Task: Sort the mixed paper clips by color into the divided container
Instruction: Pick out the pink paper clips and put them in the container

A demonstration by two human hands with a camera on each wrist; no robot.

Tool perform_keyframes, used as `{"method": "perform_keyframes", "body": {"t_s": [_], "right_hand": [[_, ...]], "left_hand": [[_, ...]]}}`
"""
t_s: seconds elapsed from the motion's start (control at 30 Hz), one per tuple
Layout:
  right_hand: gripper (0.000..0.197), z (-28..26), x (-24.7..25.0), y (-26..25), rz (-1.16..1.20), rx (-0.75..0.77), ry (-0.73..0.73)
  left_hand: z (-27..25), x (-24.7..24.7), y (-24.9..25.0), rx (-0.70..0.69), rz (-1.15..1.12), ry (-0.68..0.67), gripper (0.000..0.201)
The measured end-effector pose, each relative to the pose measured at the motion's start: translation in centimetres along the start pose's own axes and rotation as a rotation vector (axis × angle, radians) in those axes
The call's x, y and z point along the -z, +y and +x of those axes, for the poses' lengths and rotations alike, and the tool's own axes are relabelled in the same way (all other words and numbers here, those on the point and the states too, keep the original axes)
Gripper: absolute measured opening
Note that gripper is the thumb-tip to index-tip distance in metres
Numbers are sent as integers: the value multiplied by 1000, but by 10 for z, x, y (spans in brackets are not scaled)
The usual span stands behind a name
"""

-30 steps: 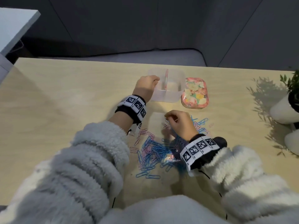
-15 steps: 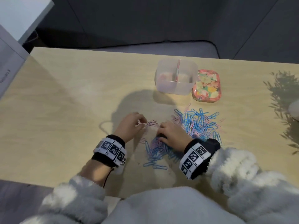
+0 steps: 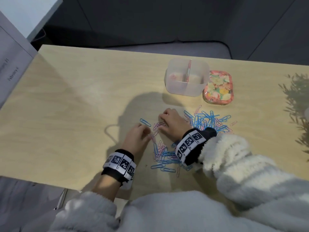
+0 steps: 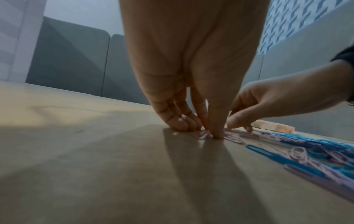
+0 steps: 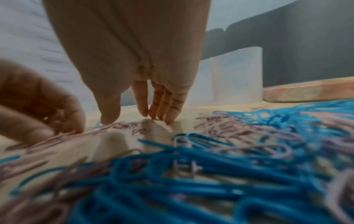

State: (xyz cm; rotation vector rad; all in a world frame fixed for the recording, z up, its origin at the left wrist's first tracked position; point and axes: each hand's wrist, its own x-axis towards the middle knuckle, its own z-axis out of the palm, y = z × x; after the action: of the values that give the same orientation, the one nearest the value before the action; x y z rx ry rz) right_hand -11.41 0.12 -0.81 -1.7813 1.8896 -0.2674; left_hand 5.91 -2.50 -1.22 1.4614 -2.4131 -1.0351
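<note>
A mixed pile of blue paper clips [image 3: 207,121] and pink paper clips [image 3: 157,128] lies spread over the wooden table [image 3: 83,106]. Behind it stands the clear divided container [image 3: 187,77] with a pink partition; a few pink clips lie in its left half. My left hand [image 3: 148,133] is at the pile's left edge, and its thumb and fingers [image 4: 178,124] close on a small bunch of pink clips [image 4: 204,135]. Just beyond it, my right hand [image 3: 163,118] stands on the table with straight fingers [image 5: 164,112], its thumb on pink clips [image 5: 122,125].
A flowered lid [image 3: 218,87] lies right of the container. One blue clip [image 3: 145,122] sits apart at the left. A white booklet [image 3: 11,67] overhangs the table's left corner. A plant's shadow [image 3: 297,104] falls at the right edge.
My left hand came back from the container to the pile's left edge and closed on pink clips. My right hand slid a little farther across the pile. The camera view shifted.
</note>
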Motion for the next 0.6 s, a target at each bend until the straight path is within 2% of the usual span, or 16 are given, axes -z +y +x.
{"method": "perform_keyframes", "body": {"t_s": [0.1, 0.2, 0.3, 0.37, 0.5, 0.6], "right_hand": [[28, -1, -7, -6, -57, 92, -52], [29, -11, -8, 3, -7, 126, -76], [31, -19, -2, 17, 102, 29, 11], [31, -22, 0, 21, 115, -39, 14], [41, -24, -8, 10, 73, -27, -59], [28, -18, -11, -1, 84, -4, -24]], "left_hand": [[5, -2, 6, -54, 32, -34, 14], [2, 0, 1, -27, -12, 15, 19], [-5, -3, -3, 28, -34, 25, 34], [-6, -8, 2, 45, -14, 29, 37], [7, -15, 15, 19, 66, -11, 37], [18, -16, 22, 5, 123, -64, 29]]}}
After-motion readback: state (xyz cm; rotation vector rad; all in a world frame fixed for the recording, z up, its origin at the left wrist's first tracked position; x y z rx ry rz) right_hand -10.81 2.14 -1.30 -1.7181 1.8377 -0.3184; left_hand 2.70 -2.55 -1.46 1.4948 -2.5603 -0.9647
